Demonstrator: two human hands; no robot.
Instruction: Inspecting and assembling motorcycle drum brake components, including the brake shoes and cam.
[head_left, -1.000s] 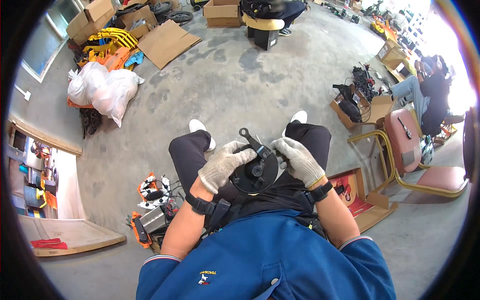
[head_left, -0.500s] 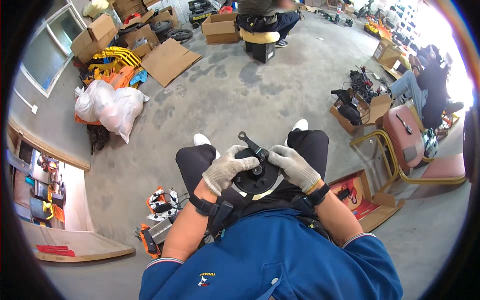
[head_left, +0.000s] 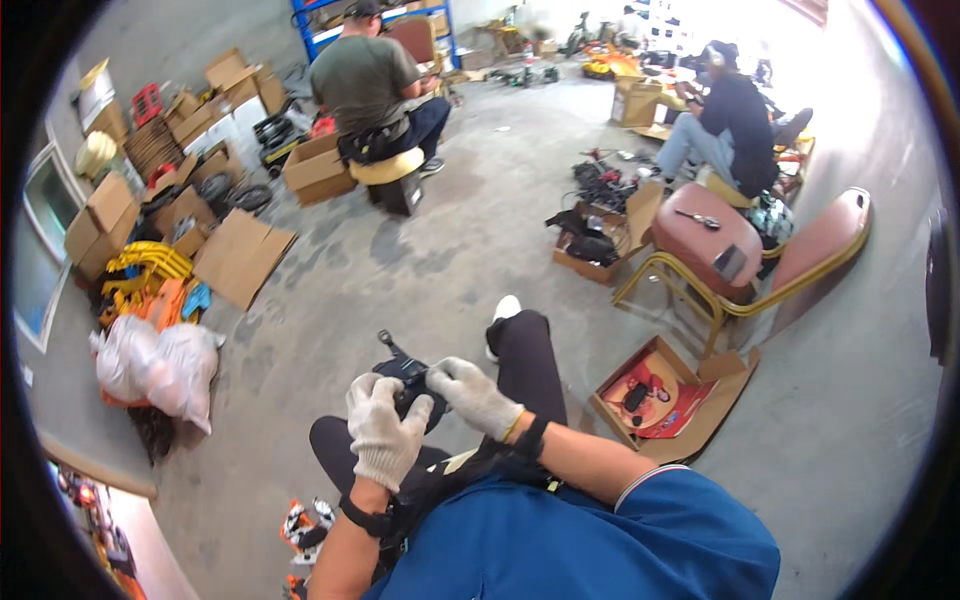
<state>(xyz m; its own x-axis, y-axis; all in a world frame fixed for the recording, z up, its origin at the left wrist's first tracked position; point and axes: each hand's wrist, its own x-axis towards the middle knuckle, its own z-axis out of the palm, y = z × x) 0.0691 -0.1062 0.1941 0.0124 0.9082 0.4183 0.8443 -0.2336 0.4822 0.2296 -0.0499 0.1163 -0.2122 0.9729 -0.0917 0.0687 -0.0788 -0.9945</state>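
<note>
Above my lap, both gloved hands hold a black round part with a short arm point(head_left: 406, 369) that ends in a ring. My left hand point(head_left: 384, 428) wraps the near left side of its disc, with the thumb across the front. Thumb and fingers of my right hand point(head_left: 474, 396) pinch the right side, by the base of the arm. The ringed end points up and away from me. My left hand hides much of the disc, so its face cannot be made out. Both gloves are pale knit.
Right of my legs lies an open carton point(head_left: 655, 400) with a red insert. Beyond it stands a pink-seated chair point(head_left: 700, 235) bearing a tool and a dark flat thing. White sacks point(head_left: 165, 365) slump at left. Two people sit farther off. Orange-and-white parts point(head_left: 303, 530) lie by my left arm.
The whole view has swung right and upward, showing more of the far room. My left hand now covers more of the disc, which looks tilted. Both hands keep their hold.
</note>
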